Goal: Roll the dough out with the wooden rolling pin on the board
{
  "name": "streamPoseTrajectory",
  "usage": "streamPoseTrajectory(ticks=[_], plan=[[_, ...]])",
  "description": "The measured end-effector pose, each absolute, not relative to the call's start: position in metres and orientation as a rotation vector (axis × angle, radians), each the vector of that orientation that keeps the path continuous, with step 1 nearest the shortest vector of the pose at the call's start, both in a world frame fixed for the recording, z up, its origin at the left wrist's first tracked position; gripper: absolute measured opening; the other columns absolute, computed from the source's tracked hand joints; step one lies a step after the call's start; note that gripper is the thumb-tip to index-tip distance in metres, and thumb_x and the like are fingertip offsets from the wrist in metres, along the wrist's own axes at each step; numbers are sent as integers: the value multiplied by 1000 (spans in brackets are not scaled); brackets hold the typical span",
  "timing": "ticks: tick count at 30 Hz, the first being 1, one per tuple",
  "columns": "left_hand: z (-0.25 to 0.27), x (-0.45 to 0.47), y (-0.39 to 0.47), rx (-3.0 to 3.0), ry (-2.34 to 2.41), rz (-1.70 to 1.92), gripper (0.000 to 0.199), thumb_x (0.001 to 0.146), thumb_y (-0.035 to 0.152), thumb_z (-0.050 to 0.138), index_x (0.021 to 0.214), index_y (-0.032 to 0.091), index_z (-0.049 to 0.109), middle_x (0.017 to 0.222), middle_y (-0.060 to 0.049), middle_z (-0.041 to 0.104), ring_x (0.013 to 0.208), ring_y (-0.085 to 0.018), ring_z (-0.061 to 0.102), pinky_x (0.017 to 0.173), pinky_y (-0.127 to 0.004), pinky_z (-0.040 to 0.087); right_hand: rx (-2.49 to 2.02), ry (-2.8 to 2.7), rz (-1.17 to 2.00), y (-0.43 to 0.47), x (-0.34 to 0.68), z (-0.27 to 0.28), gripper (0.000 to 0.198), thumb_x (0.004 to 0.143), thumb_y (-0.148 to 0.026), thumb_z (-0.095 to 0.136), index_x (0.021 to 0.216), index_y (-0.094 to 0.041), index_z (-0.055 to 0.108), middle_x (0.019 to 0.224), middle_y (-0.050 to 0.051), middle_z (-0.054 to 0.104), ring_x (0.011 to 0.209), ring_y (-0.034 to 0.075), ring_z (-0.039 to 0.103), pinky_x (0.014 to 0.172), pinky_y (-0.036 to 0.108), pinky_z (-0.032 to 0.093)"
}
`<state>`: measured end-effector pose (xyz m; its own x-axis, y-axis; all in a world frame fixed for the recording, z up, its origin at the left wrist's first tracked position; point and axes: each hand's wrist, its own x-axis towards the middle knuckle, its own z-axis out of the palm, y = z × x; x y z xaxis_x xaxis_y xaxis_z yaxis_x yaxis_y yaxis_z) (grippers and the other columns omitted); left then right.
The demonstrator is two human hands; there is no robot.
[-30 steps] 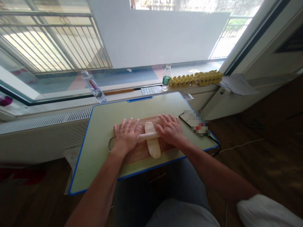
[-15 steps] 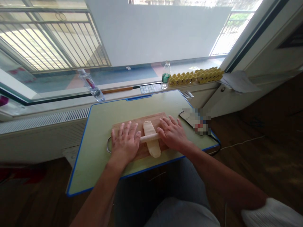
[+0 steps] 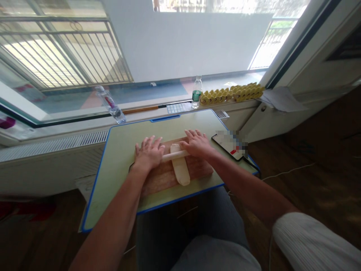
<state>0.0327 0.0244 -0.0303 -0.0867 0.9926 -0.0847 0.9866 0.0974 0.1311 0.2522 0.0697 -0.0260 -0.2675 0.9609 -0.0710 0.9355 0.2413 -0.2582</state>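
A pale rolling pin (image 3: 176, 154) lies across a long flat strip of dough (image 3: 181, 171) on a wooden board (image 3: 160, 178). My left hand (image 3: 149, 153) rests palm down over the pin's left end, fingers stretched forward and apart. Over the right end lies my right hand (image 3: 196, 143), its fingers also extended rather than wrapped round. Both palms hide the pin's ends. The pin crosses the far part of the dough, whose near end reaches the board's front edge.
The board sits on a small light-green table (image 3: 118, 146) with blue edging. A phone (image 3: 228, 145) with a cable lies on its right side. Along the windowsill stand two plastic bottles (image 3: 196, 94) (image 3: 113, 107) and yellow egg trays (image 3: 231, 94). Papers (image 3: 279, 98) lie at right.
Both hands have moved forward, away from me, carrying the rolling pin from the middle of the dough toward its far end. More of the board's near side shows.
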Motion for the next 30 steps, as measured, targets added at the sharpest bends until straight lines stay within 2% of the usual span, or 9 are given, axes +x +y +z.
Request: streamPoseTrajectory(ticks=[8, 12, 16, 21, 24, 30], plan=[[-33, 50, -40, 2206, 2217, 112, 60, 107, 47, 27, 160, 29, 49, 172, -7, 38, 160, -33, 30, 130, -68, 17, -1774, -2404, 169, 5, 268, -33, 68, 108, -50, 30, 164, -13, 41, 173, 10, 36, 161, 35, 25, 129, 61, 21], [-34, 45, -21, 2177, 2225, 116, 59, 107, 48, 29, 160, 31, 49, 171, -7, 40, 160, -33, 32, 129, -69, 18, -1775, -2365, 164, 23, 262, -34, 67, 107, -49, 33, 165, -16, 40, 171, 8, 39, 160, 35, 28, 130, 60, 21], [-35, 34, 20, 2070, 2199, 78, 61, 106, 52, 28, 161, 33, 46, 174, -7, 35, 161, -33, 28, 129, -69, 17, -1816, -2331, 308, 64, 252, -33, 73, 104, -53, 37, 168, -18, 32, 173, 6, 36, 160, 36, 28, 129, 61, 23], [-33, 27, 47, 2040, 2228, 122, 63, 105, 52, 29, 160, 28, 47, 174, -10, 35, 160, -34, 29, 128, -70, 19, -1866, -2292, 408, 100, 244, -33, 78, 100, -54, 41, 169, -18, 30, 174, 9, 34, 160, 36, 27, 128, 61, 25], [-34, 27, 46, 2043, 2239, 174, 62, 105, 51, 29, 158, 26, 51, 172, -11, 38, 159, -33, 32, 128, -70, 21, -1858, -2302, 400, 102, 244, -34, 75, 101, -52, 40, 167, -18, 33, 173, 9, 36, 159, 35, 28, 128, 59, 27], [-38, 35, 15, 2082, 2218, 167, 61, 106, 52, 29, 157, 29, 52, 171, -10, 41, 157, -34, 35, 127, -68, 24, -1820, -2344, 313, 65, 252, -36, 72, 104, -51, 34, 167, -17, 35, 173, 7, 37, 159, 35, 29, 129, 56, 25]])
